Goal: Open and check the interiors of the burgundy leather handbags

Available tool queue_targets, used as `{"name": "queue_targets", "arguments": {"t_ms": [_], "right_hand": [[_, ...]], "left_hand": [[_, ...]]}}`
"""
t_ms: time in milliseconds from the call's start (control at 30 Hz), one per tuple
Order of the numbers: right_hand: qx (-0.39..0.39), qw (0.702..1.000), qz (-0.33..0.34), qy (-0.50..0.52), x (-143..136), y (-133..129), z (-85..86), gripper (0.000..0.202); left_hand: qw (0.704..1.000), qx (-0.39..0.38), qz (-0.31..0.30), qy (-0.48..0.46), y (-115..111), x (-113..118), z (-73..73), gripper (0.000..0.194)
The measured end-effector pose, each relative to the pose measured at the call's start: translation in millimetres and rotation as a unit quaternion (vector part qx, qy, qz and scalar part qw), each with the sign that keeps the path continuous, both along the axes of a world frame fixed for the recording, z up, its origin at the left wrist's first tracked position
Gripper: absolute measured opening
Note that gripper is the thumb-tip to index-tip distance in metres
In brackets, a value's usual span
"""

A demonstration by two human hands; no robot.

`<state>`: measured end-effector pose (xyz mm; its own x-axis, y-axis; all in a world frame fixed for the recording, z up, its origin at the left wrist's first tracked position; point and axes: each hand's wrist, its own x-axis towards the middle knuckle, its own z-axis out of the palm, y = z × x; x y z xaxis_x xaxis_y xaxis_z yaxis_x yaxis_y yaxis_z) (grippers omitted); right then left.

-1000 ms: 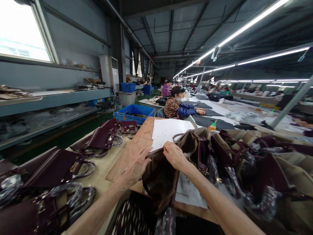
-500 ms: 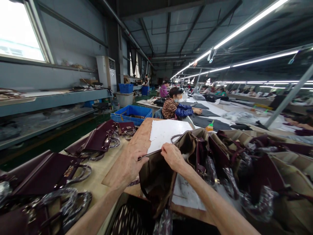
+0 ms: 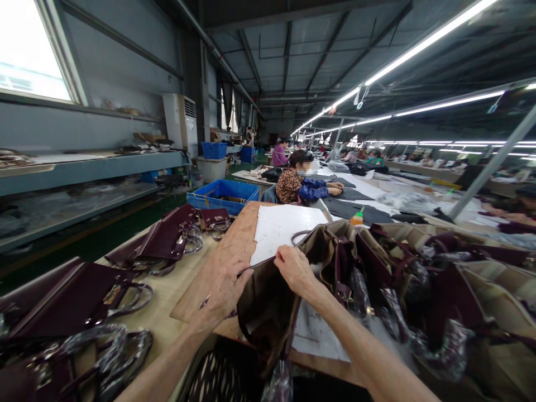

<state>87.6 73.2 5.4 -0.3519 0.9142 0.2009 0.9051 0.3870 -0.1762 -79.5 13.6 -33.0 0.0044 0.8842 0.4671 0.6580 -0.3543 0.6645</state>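
Observation:
An open dark handbag (image 3: 268,307) with a brownish lining hangs mouth-up between my hands, near the table's front edge. My left hand (image 3: 228,285) pinches the left end of its upper rim between thumb and fingers. Further right along the same rim, my right hand (image 3: 293,269) is closed on the edge, knuckles up. A plastic-wrapped handle (image 3: 281,382) hangs at the bag's lower front. Directly beyond the hands lies a white sheet (image 3: 288,226) on a brown board (image 3: 240,229).
Several burgundy bags (image 3: 71,296) with wrapped handles lie on the left. Several open bags (image 3: 439,290) crowd the right side. Behind the board are a blue crate (image 3: 224,195) and a seated person (image 3: 293,181) handling dark pieces. A small orange bottle (image 3: 357,218) stands beyond the right-hand bags.
Both hands keep their grip on the bag's rim, and the bag has hardly moved. The view has shifted slightly. The seated person's hands have moved a little to the left.

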Motion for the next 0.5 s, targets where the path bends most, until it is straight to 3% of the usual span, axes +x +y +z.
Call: {"name": "queue_targets", "arguments": {"t_ms": [267,500], "right_hand": [[0.001,1.000,-0.018,-0.002,-2.5,1.2,-1.0,0.017],[-0.002,1.000,-0.029,0.010,-3.2,-0.5,-1.0,0.017]], "left_hand": [[0.994,0.008,0.030,0.101,-5.2,11.6,8.0,0.025],[0.962,-0.101,0.051,0.250,18.4,40.0,24.0,0.024]]}}
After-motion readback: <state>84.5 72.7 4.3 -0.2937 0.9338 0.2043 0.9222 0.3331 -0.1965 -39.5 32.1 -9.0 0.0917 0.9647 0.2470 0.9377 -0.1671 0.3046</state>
